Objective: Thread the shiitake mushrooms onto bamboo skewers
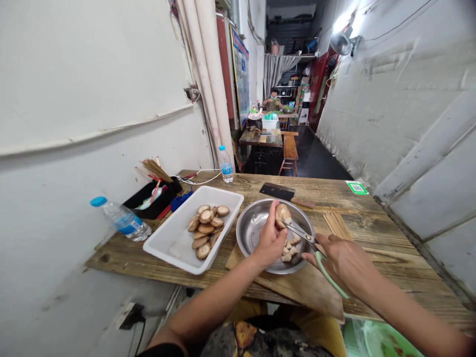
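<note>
My left hand (270, 239) is closed round a brown mushroom (281, 214), holding it above a round metal bowl (251, 225). My right hand (344, 260) grips green-handled scissors (305, 238), whose blades reach the mushroom's stem. Several cut stem pieces (289, 250) lie in the bowl. Left of the bowl, a white rectangular tray (174, 238) holds several mushroom caps (205, 224). The bowl rests on a wooden cutting board (308, 287) on the plank table (372, 223).
A cleaver (277, 191) lies beyond the bowl. Two water bottles (122, 219) (225, 164) stand on the table, with a black tray of chopsticks (154, 191) by the left wall. A green sticker (357, 187) marks the far right. Another person sits far down the corridor (273, 99).
</note>
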Demonstrator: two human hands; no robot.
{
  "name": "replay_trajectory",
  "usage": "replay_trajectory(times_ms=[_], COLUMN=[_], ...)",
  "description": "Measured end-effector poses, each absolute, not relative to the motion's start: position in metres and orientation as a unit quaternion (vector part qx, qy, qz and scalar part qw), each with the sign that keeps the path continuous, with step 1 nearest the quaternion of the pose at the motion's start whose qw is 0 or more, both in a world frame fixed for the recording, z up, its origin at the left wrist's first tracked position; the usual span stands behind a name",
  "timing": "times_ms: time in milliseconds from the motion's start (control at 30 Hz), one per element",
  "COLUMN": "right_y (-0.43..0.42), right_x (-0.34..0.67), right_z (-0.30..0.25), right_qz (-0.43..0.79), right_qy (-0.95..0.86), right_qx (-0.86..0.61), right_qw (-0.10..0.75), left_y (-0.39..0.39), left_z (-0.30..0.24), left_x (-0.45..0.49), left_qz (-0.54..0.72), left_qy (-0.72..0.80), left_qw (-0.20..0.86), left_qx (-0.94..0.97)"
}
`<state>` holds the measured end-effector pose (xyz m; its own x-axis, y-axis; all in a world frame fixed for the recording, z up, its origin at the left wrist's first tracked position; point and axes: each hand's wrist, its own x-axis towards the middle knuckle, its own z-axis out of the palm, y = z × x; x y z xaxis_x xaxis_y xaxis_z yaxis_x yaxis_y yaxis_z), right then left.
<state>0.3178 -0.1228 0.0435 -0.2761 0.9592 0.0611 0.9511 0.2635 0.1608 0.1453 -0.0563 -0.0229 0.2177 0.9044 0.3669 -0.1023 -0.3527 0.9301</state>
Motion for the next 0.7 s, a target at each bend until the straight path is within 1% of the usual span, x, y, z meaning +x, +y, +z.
replay_trajectory(times_ms=[167,300,400,467,567,700], right_y=[-0.119,-0.113,-0.113,-0.115,-0.120,-0.126], right_x=[0.312,0.324,0.340,0.348,0.348,0.332], right_z=[0.045,0.046,0.044,0.040,0.034,0.029], right_qz=[0.118,0.109,0.104,0.078,0.026,0.025], right_qy=[0.788,0.793,0.794,0.792,0.781,0.780], right_qx=[0.599,0.594,0.595,0.603,0.624,0.625], right_qw=[0.078,0.081,0.074,0.051,0.013,0.019], left_y=[-0.055,-0.048,-0.043,-0.040,-0.037,-0.037], left_z=[-0.022,-0.019,-0.020,-0.023,-0.030,-0.037], left_x=[0.149,0.137,0.124,0.119,0.120,0.128], left_qz=[0.557,0.526,0.512,0.532,0.569,0.568], left_qy=[0.287,0.246,0.241,0.248,0.256,0.260], left_qw=[0.550,0.635,0.672,0.668,0.631,0.590], left_qx=[0.552,0.510,0.478,0.457,0.461,0.511])
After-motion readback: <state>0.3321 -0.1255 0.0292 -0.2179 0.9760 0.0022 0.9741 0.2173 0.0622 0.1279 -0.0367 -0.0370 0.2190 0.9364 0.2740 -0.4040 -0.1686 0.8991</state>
